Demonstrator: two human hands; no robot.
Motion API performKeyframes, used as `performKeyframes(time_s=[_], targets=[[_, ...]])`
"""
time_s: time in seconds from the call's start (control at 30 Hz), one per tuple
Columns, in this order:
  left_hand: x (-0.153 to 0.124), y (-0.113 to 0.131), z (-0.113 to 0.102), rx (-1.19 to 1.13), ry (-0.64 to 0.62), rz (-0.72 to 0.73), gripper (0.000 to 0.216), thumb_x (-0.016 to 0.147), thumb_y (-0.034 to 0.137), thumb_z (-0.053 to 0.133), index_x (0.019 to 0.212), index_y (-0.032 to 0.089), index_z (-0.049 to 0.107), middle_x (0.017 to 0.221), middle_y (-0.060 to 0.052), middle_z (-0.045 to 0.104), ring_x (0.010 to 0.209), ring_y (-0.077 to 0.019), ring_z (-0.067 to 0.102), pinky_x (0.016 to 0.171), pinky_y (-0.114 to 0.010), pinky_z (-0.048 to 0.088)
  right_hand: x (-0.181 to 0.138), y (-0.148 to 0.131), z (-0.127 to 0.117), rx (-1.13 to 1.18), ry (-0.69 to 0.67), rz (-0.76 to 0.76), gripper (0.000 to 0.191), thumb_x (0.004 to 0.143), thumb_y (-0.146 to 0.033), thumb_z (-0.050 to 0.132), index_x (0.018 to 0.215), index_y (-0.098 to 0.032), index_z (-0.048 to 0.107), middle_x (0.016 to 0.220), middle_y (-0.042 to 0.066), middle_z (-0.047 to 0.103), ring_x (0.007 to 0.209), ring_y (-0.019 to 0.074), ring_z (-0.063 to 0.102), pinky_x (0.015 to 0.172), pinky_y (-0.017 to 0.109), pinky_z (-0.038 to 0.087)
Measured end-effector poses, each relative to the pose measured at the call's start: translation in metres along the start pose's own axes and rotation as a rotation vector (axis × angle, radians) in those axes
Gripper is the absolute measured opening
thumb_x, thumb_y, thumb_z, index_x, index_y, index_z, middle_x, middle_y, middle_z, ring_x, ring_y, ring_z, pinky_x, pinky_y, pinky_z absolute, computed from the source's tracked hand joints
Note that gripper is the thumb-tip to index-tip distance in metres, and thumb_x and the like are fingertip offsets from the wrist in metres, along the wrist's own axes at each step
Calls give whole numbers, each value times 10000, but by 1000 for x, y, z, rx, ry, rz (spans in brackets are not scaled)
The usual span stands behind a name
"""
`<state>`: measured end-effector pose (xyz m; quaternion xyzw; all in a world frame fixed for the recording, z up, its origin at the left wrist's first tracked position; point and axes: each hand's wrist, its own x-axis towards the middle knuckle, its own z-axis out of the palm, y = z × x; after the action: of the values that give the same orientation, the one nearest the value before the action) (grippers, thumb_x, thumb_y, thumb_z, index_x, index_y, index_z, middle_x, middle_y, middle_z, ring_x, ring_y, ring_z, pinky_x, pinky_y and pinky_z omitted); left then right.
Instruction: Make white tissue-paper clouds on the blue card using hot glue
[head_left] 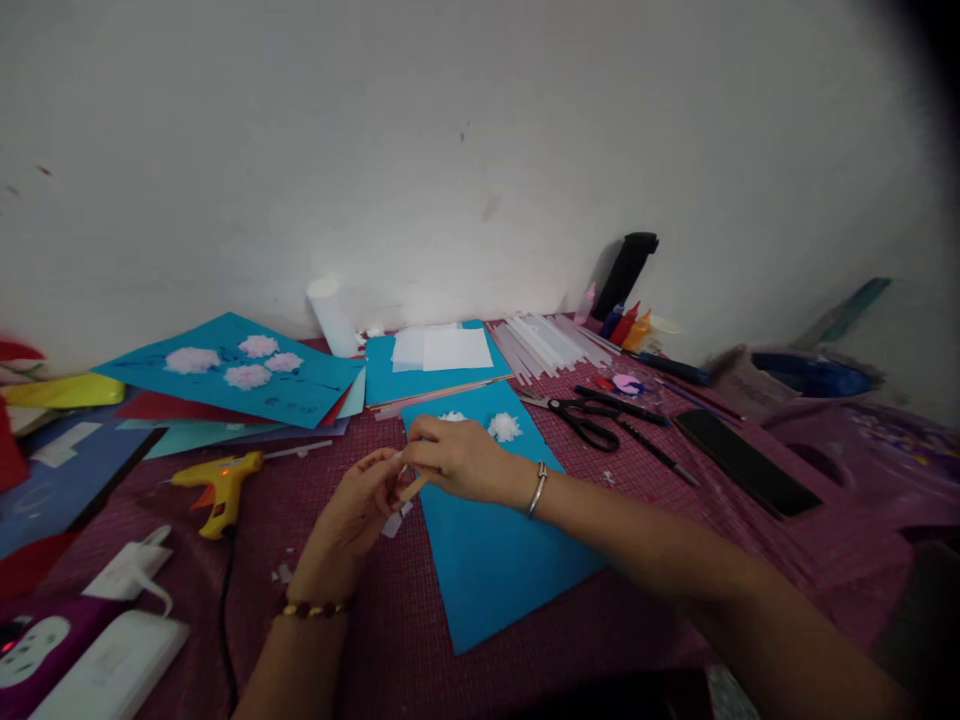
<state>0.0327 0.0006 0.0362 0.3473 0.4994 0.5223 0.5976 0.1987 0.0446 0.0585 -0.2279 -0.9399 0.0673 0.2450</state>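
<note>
A desk (397, 620) covered with a dark red checked cloth is seen from above, with a large blue sheet (495, 570) laid in the middle. By the sheet's left edge, two bare hands are brought together. A small white piece (398, 458) seems to be pinched in the fingertips of the left hand (366, 502) and the right hand (465, 460); most of it is hidden.

On the sheet's far part, two white puffs (505, 427) are set, one partly covered by the right hand. Left of the sheet, a second blue sheet (315, 385) is decorated with four pale puffs (247, 377) and dark strokes. Judged against it, the work seems partway: two puffs are placed, while further puffs and strokes may be left. Also left of the sheet, a yellow glue gun (225, 485) is laid; to its right, scissors (574, 410).

Small dark marks on the second blue sheet may be writing, but cannot be read; no brand can be made out.
</note>
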Motion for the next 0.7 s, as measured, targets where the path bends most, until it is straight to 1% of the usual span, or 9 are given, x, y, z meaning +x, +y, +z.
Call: performKeyframes(time_s=[0.1,0.2,0.27,0.33,0.4,0.47,0.57,0.63,0.7], targets=[[3,-2,-2,62,56,41,227,560,336,718,623,189,558,499,51,500,453,-83,450,445,-201,375,-1,-1,-10,114,50,52,140,929,-220,469,990,-214,595,1056,63,596,882,168,542,693,268,399],[4,-3,-4,141,146,90,225,572,320,717,626,183,547,446,68,482,399,-64,394,394,-175,288,-8,6,-27,279,226,198,208,958,-255,392,906,-183,580,927,61,602,873,167,551,763,285,419],[3,-2,-7,196,205,132,217,577,307,719,627,175,553,451,71,486,397,-58,383,388,-168,261,-17,16,-38,362,342,323,318,985,-314,308,855,-178,564,853,54,593,821,161,556,743,287,426],[1,2,-12,243,260,176,210,578,299,724,638,168,571,474,71,487,417,-59,394,398,-168,265,-30,27,-47,415,408,437,403,991,-399,258,828,-181,556,826,53,593,788,160,561,706,285,427],[-4,10,-17,273,323,223,209,592,311,721,668,169,587,508,69,496,444,-66,410,418,-174,286,-45,39,-54,458,427,531,474,977,-490,249,779,-184,552,754,44,584,714,155,557,648,280,418],[-10,21,-20,305,394,279,192,614,315,709,687,177,597,541,65,505,480,-76,426,445,-183,310,-60,48,-56,534,417,621,532,956,-558,243,713,-188,539,595,11,512,556,136,501,541,271,377],[-19,41,-18,395,476,368,156,626,302,710,665,187,611,569,57,518,537,-89,439,480,-188,324,-78,58,-53,728,404,698,544,947,-577,247,699,-193,542,455,-32,404,420,118,415,444,262,313],[-20,50,-11,509,485,415,149,652,322,696,663,194,620,568,56,521,537,-94,436,478,-195,319,-85,63,-47,889,423,717,496,945,-558,294,739,-191,554,472,-29,445,420,112,429,433,254,324],[-16,54,1,620,470,441,146,680,336,672,673,198,625,568,56,526,527,-98,436,474,-201,319,-88,67,-40,1051,430,733,412,919,-539,396,779,-186,558,557,-15,530,451,103,465,439,241,360]])
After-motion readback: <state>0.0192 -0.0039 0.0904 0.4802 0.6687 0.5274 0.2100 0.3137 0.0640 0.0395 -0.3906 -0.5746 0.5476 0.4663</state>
